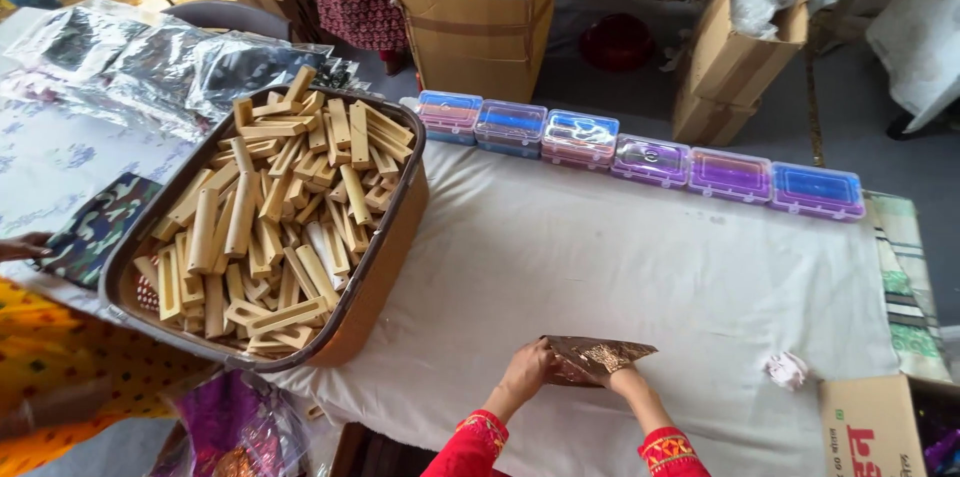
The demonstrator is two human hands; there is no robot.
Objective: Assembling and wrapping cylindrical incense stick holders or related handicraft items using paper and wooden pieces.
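Both grips pinch a shiny brown pouch (597, 357) low on the white table (620, 267): left hand (527, 370) at its left end, right hand (622, 379) under its right. Fingertips hide beneath it; red sleeves are cut off.

wooden blocks (270, 207) heaped in brown tub (385, 257) | six clear lidded boxes (645, 159) rowed along bench (620, 267) | crumpled paper (787, 369) near edge
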